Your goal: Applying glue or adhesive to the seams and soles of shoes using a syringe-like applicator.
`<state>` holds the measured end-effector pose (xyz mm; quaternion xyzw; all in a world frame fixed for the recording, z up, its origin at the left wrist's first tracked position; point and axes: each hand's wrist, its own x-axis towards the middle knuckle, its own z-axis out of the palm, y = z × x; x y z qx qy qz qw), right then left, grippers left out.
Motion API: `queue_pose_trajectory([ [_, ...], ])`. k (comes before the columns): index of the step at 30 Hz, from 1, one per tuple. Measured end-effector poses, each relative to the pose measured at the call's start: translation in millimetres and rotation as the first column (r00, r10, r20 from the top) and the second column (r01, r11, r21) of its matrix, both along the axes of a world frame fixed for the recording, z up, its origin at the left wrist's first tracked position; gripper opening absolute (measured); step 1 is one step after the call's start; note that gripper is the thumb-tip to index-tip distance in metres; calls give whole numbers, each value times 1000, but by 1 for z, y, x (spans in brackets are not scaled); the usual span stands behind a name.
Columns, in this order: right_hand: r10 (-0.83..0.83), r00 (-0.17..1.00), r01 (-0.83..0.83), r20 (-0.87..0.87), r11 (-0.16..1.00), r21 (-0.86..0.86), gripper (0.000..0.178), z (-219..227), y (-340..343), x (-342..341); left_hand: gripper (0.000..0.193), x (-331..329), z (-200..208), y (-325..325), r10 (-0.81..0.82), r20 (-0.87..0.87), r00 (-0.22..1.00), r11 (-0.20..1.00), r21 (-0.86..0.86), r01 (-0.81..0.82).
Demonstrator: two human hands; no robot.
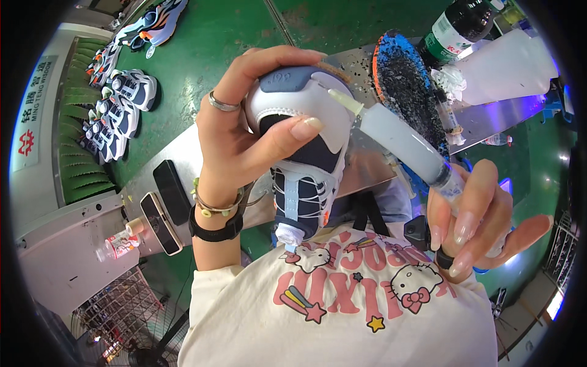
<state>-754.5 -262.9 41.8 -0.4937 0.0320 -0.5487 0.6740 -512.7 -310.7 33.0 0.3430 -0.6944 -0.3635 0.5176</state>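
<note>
A white and navy lace-up sneaker (333,131) is held up in front of my chest, its blue-grey toe cap pointing away from me. My left hand (235,116) grips it around the toe, fingers over the far side and thumb on the upper. In my right hand (480,220) is a clear syringe (403,142) filled with whitish fluid; the fingers wrap around its plunger end. The syringe slants up and left, and its thin needle tip reaches the edge of the toe cap. Whether the tip touches the shoe, I cannot tell.
Behind the syringe lies a blue and orange rimmed tray (377,70) of black crumbs. Beyond it stand a dark bottle (455,33), a white container (507,67) and crumpled tissue (449,82). Two phones (172,191) lie at left; several sneakers (119,113) line the far left.
</note>
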Motion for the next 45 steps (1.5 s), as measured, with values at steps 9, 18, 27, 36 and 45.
queue_pose_trajectory([
  [9,-74,995,75,-60,997,12,69,-10,-10,8,58,7,-6,-6,-21,51,998,1000,13,20],
  [18,-189,978,192,-92,981,17,64,-37,-12,15,49,27,-23,-18,80,-11,997,986,-145,-81],
  [27,-229,960,254,-163,954,160,62,-70,-5,36,37,44,-44,-36,263,42,964,961,-97,-258],
  [36,-184,969,227,-166,929,293,63,-85,9,38,38,40,-52,-42,342,-21,939,939,27,-342],
  [45,-147,955,237,-259,903,360,68,-82,20,29,40,52,-65,-50,326,-14,945,944,60,-325],
])
